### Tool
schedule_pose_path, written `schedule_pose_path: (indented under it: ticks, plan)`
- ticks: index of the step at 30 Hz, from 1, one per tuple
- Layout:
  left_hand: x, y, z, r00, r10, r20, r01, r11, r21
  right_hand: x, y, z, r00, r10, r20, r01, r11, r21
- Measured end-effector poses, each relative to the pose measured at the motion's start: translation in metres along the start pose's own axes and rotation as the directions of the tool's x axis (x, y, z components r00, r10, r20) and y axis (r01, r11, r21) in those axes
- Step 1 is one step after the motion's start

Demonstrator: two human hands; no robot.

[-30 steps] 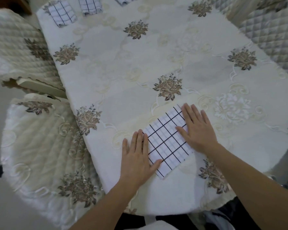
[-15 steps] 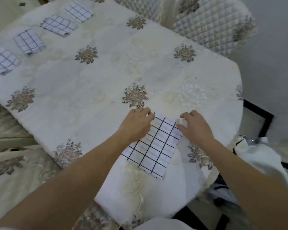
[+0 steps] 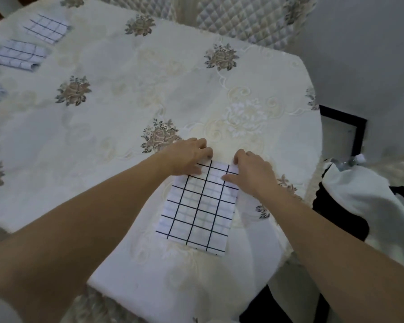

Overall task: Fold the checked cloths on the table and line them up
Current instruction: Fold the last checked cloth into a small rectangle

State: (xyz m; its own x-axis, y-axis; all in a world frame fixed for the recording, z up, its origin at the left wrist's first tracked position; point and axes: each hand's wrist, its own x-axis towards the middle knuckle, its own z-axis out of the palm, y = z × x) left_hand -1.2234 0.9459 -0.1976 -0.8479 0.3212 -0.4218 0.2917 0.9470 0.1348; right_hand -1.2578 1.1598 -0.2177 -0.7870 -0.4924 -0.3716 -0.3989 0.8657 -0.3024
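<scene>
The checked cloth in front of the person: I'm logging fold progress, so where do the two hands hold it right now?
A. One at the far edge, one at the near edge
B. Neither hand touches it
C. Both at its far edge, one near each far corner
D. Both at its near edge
C: the left hand and the right hand both grip the far edge of the checked cloth, while its near edge lies free on the table.

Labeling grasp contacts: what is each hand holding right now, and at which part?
Both hold the checked cloth at its far edge: left hand at the far-left corner, right hand at the far-right corner, fingers curled over the edge.
</scene>
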Motion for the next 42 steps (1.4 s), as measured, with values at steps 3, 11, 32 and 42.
schedule_pose_path:
  ticks: [3,11,32,42]
  plan:
    - [0.007,-0.003,-0.004,0.999,-0.004,0.039,0.007,0.997,-0.078,0.009,-0.002,-0.004,0.992,0.038,0.120,-0.039,0.999,0.008]
    - [0.016,-0.004,-0.007,0.995,-0.036,0.095,0.040,0.998,-0.043,0.018,-0.004,-0.012,0.974,-0.130,0.183,0.117,0.990,0.082]
    - [0.016,0.002,-0.007,0.977,-0.195,0.083,0.208,0.960,-0.190,0.037,0.006,-0.023,0.959,-0.271,0.080,0.271,0.962,0.009]
    - [0.016,0.007,-0.002,0.940,-0.329,0.093,0.341,0.881,-0.327,0.041,0.015,-0.020,0.966,-0.247,0.075,0.239,0.965,0.106]
